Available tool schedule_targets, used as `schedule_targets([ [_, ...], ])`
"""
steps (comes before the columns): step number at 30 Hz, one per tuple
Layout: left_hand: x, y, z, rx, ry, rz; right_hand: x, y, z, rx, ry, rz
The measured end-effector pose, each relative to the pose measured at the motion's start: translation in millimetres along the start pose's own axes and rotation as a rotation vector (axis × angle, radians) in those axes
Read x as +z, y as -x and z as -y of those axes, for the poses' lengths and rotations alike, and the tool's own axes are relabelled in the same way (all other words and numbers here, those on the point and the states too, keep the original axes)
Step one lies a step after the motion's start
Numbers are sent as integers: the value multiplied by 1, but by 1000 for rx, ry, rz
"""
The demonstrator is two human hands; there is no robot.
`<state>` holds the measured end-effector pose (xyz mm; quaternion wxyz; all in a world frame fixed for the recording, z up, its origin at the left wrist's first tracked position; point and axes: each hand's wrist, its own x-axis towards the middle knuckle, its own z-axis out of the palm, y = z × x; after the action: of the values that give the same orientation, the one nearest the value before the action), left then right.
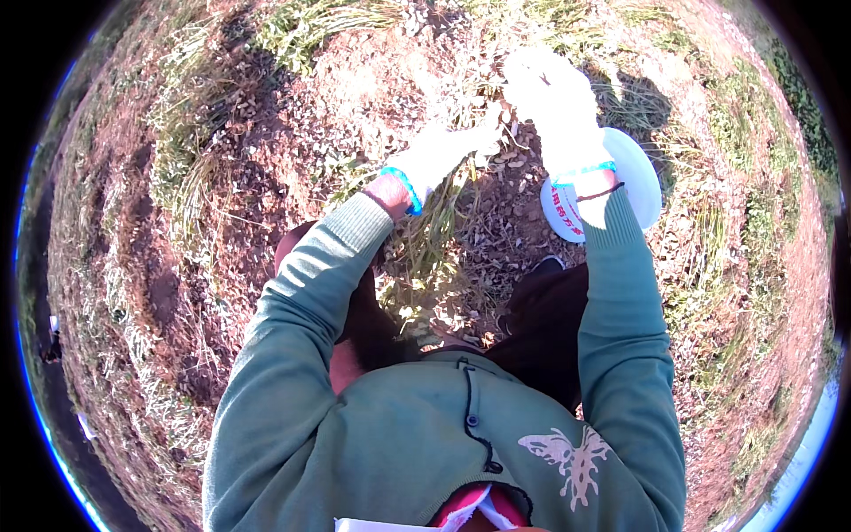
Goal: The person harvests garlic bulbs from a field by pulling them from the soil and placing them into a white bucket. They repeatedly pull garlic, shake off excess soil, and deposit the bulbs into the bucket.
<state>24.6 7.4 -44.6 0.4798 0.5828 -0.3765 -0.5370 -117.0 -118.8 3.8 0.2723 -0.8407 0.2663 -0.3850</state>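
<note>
My left hand, in a white work glove with a blue cuff, reaches over the soil, its fingertips at some pulled plant stalks that look like peanut plants. Glare hides its exact hold. Close to its right is my right hand, gloved the same way and washed out by sunlight, so its fingers cannot be made out. Small pods and roots lie between the two hands. A white plastic bucket with red writing stands partly under my right wrist.
Dry leaves and loose reddish soil cover the ground. Heaps of uprooted plants lie at the upper left and along the left. A shoe is beside the bucket.
</note>
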Motion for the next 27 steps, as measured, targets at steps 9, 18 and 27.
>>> schedule_targets([
  [9,0,-12,18,29,-124,25,-11,7,-23,-401,860,-155],
  [18,-18,-8,22,90,153,58,-140,25,-100,414,788,-87],
  [27,-13,-11,19,47,243,45,-92,17,-72,103,411,105],
])
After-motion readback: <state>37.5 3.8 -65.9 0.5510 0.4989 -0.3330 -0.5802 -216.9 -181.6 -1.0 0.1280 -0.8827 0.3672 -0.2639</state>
